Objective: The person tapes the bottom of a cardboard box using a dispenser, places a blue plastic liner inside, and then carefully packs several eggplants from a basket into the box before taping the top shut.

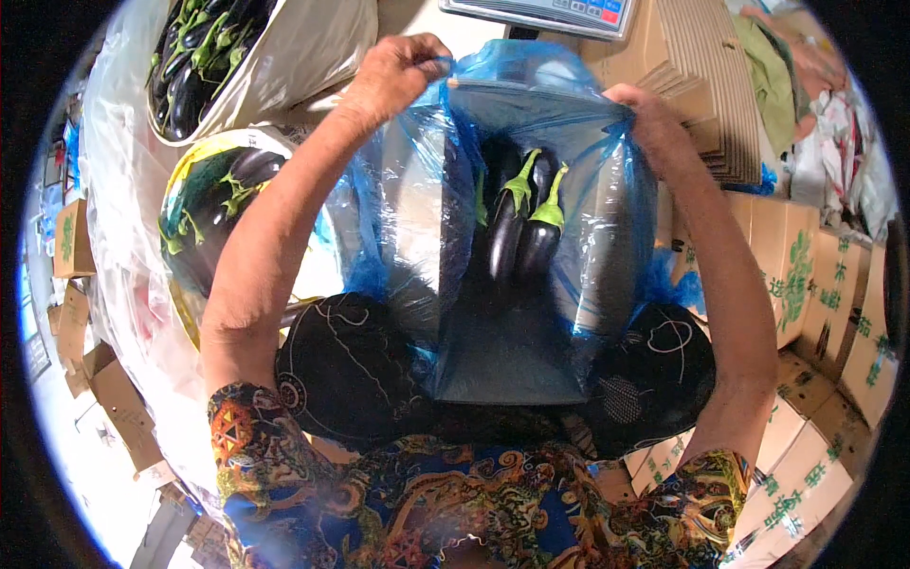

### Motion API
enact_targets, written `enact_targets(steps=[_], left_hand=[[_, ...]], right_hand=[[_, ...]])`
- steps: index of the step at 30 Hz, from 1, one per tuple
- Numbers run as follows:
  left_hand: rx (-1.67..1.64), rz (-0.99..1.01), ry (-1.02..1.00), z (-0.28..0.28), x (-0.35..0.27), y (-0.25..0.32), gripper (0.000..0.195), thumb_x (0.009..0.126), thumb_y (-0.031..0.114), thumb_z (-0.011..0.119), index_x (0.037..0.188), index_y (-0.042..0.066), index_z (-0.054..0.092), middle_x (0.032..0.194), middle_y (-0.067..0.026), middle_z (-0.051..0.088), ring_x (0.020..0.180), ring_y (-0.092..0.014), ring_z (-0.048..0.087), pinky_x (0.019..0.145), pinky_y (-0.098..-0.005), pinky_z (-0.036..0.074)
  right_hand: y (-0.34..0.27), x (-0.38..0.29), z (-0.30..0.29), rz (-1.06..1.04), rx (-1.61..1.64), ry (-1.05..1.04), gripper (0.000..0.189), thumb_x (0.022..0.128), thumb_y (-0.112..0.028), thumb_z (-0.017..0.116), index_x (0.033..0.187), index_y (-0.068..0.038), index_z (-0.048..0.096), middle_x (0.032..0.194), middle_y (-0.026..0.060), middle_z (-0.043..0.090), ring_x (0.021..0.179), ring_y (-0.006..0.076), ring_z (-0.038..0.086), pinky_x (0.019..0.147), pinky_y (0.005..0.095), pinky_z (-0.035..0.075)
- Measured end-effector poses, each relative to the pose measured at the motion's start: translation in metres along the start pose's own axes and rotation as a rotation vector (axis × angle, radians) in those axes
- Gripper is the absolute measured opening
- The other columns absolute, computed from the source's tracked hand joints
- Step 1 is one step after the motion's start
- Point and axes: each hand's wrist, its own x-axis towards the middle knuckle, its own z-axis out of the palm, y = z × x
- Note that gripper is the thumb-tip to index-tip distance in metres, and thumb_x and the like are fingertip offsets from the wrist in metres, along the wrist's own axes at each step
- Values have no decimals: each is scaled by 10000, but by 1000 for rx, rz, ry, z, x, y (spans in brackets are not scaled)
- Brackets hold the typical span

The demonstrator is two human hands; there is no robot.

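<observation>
A blue translucent plastic bag lines what looks like an open box between my knees. Several dark purple eggplants with green stems lie inside, towards the far end. My left hand pinches the bag's edge at the far left corner. At the far right corner, my right hand grips the bag's edge, slightly blurred. The film is stretched between the two hands over the far wall of the box. Folds of the bag hang outside the box on both sides.
More eggplants fill a large pale sack and a yellow-rimmed container at left. A digital scale stands ahead. Flattened cardboard sheets are stacked ahead right, near another person's arm. Printed cardboard boxes lie at right.
</observation>
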Motion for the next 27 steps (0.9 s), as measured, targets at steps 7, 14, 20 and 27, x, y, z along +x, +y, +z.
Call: enact_targets(steps=[7, 14, 20, 27], left_hand=[[26, 25, 467, -6, -45, 3, 296, 852, -50, 513, 1122, -18, 630, 1060, -86, 670, 1022, -168, 605, 929, -270, 446], [-377, 106, -198, 56, -80, 88, 306, 880, 79, 566, 1166, -30, 585, 1074, -108, 631, 989, -183, 603, 891, -304, 480], [255, -124, -354, 179, -42, 39, 384, 788, 249, 638, 1046, -30, 585, 975, -257, 664, 998, -400, 634, 866, -445, 516], [359, -181, -223, 205, -32, 35, 319, 797, 264, 614, 1001, 18, 619, 980, -225, 676, 953, -393, 650, 840, -455, 526]], right_hand=[[-30, -22, -18, -571, -795, 480, 173, 892, -109, 521, 1026, -63, 621, 983, 142, 654, 869, 300, 629, 803, 395, 503], [-30, -27, 37, -785, -730, 294, 186, 852, -207, 654, 922, -56, 571, 818, 184, 620, 800, 403, 603, 705, 489, 481], [-24, -19, 53, -911, -754, 471, 189, 855, -245, 658, 859, -84, 559, 765, 110, 600, 740, 351, 597, 664, 434, 493], [-30, -31, 50, -816, -760, 426, 195, 896, -219, 599, 862, -40, 531, 756, 160, 578, 752, 363, 572, 684, 447, 459]])
